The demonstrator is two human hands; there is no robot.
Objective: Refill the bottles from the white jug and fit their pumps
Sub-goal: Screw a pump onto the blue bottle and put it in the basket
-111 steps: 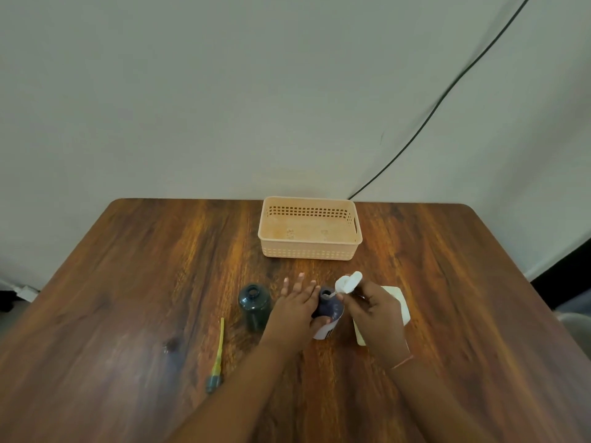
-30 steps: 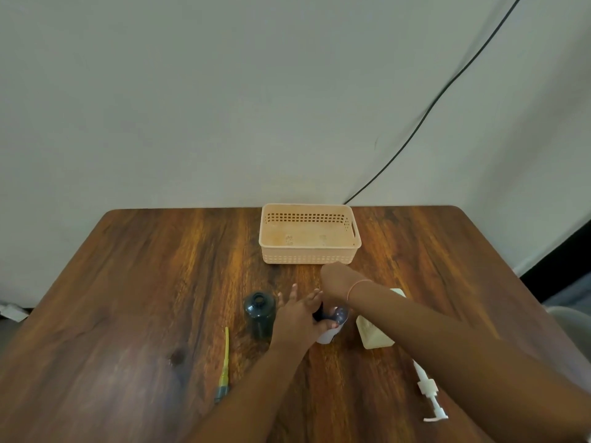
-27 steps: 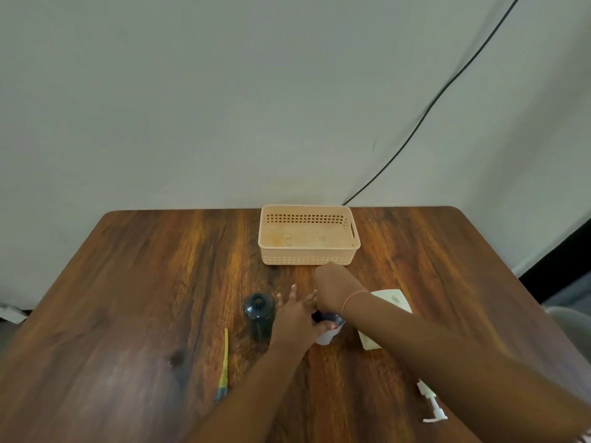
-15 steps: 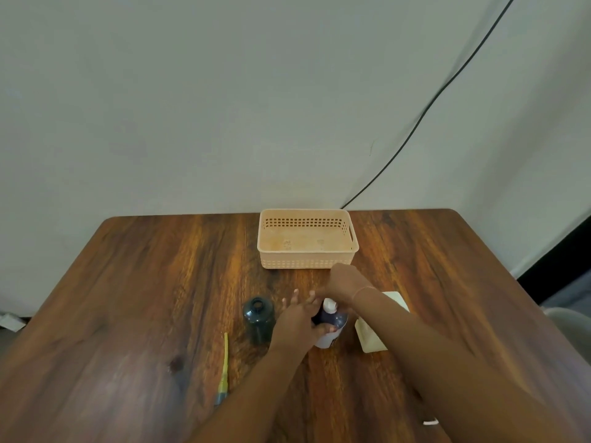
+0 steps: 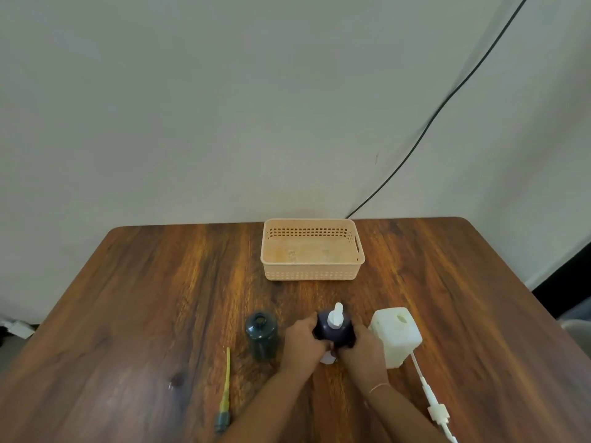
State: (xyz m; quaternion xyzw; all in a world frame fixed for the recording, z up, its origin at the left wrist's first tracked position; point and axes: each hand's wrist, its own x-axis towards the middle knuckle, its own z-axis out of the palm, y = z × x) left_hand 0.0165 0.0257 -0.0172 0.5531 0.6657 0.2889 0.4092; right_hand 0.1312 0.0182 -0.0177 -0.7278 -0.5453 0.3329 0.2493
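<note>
Gripping the dark blue bottle (image 5: 333, 333) from both sides, left hand (image 5: 303, 343) and right hand (image 5: 363, 350) close around it; white pump (image 5: 335, 315) seated on top. Beside right fingers: white jug (image 5: 396, 335). Left of left fingers: open green bottle (image 5: 261, 334). Beyond fingertips: basket (image 5: 311, 274).

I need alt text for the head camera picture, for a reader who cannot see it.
Both hands, left hand and right hand, hold a dark bottle with a white pump on a wooden table. An open dark green bottle stands to its left, a white jug to its right, and a peach basket behind.
</note>
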